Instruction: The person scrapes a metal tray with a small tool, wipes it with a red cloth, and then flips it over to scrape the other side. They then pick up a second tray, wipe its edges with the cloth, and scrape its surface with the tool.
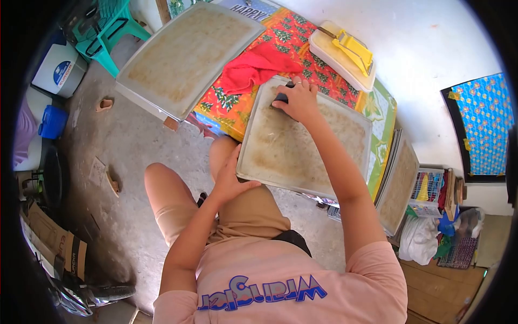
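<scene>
Small black block [280, 98] on a flat, grey, brown-stained tray [286, 146], pinched by the right hand's [300, 102] bent fingers, right arm reached far out, left hand [231, 182] loose, fingers and thumb spread, by the tray's near left corner, which was over the person's bare knee [222, 147].

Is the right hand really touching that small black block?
Touching: the head view shows the right hand gripping the small black block, thumb and fingers against it with no gap.

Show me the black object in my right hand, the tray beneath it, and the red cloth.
Black object [280, 99]: head view, on its exposed dark side.
Tray [291, 154]: head view, on its bare surface.
Red cloth [249, 68]: head view, on its crumpled middle.
</scene>
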Demonstrator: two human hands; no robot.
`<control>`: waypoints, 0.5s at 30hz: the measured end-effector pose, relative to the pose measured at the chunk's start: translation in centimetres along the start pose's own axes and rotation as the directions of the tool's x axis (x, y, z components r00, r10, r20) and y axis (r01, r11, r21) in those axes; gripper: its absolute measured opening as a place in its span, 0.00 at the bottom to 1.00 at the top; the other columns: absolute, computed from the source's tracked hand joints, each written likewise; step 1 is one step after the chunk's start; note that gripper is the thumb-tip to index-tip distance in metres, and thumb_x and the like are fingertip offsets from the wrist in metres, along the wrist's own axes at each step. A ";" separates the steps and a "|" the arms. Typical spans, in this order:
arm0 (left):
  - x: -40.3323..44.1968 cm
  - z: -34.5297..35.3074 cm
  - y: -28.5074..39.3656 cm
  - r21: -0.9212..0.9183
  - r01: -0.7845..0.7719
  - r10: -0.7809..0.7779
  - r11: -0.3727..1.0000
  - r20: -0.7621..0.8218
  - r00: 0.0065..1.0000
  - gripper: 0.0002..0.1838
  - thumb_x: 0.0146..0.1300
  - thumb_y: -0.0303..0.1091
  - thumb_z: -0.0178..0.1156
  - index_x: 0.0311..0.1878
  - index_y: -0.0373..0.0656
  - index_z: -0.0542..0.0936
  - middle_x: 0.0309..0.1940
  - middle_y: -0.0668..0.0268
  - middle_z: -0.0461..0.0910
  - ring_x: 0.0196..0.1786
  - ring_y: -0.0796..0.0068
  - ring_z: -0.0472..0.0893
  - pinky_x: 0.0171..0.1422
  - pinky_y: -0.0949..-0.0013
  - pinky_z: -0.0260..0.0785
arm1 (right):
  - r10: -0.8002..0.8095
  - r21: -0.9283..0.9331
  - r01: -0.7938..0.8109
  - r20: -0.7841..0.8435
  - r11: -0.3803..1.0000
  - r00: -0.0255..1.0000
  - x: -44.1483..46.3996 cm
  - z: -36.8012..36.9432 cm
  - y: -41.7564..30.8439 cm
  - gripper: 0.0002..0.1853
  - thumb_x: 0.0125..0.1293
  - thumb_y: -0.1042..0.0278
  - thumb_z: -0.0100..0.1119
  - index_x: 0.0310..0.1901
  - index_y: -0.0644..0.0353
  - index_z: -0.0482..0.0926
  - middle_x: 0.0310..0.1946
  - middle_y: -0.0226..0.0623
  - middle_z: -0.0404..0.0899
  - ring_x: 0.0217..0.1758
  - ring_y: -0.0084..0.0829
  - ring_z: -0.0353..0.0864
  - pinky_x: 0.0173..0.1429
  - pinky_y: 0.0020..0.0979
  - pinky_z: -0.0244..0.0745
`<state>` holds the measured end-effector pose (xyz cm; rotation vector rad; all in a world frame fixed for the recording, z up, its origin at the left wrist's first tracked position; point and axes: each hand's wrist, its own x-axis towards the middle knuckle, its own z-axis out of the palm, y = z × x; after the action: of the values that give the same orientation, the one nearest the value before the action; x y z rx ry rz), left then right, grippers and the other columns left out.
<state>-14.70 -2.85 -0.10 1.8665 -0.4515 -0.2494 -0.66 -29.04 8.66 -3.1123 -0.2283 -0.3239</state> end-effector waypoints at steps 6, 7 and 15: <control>0.1 0.1 -0.1 0.000 0.010 -0.010 1.000 0.006 1.000 0.64 0.42 0.51 0.80 0.77 0.34 0.53 0.69 0.45 0.66 0.72 0.48 0.66 0.76 0.56 0.58 | 0.004 -0.015 -0.005 -0.061 1.000 0.998 -0.1 0.9 0.8 0.17 0.52 0.43 0.72 0.43 0.33 0.84 0.51 0.38 0.75 0.56 0.42 0.72 0.56 0.47 0.60; 0.1 0.1 -0.1 0.017 0.007 -0.007 1.000 0.001 1.000 0.64 0.42 0.51 0.81 0.77 0.34 0.53 0.69 0.45 0.66 0.72 0.48 0.66 0.76 0.55 0.58 | -0.025 -0.023 0.024 -0.060 0.999 0.998 -0.2 0.6 0.6 0.17 0.52 0.43 0.72 0.44 0.33 0.84 0.51 0.39 0.75 0.56 0.42 0.72 0.56 0.47 0.60; 0.0 -0.2 0.6 -0.014 0.051 -0.051 0.999 0.018 0.999 0.64 0.42 0.48 0.82 0.77 0.34 0.53 0.71 0.47 0.64 0.74 0.51 0.64 0.77 0.58 0.56 | 0.005 0.019 -0.004 -0.028 1.000 1.000 -0.1 0.9 0.5 0.17 0.52 0.42 0.72 0.41 0.34 0.85 0.49 0.37 0.76 0.56 0.42 0.73 0.57 0.46 0.60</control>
<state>-14.75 -2.83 0.50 1.8641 -0.4137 -0.3031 -0.50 -29.48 7.81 -3.0867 -0.2225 -0.3625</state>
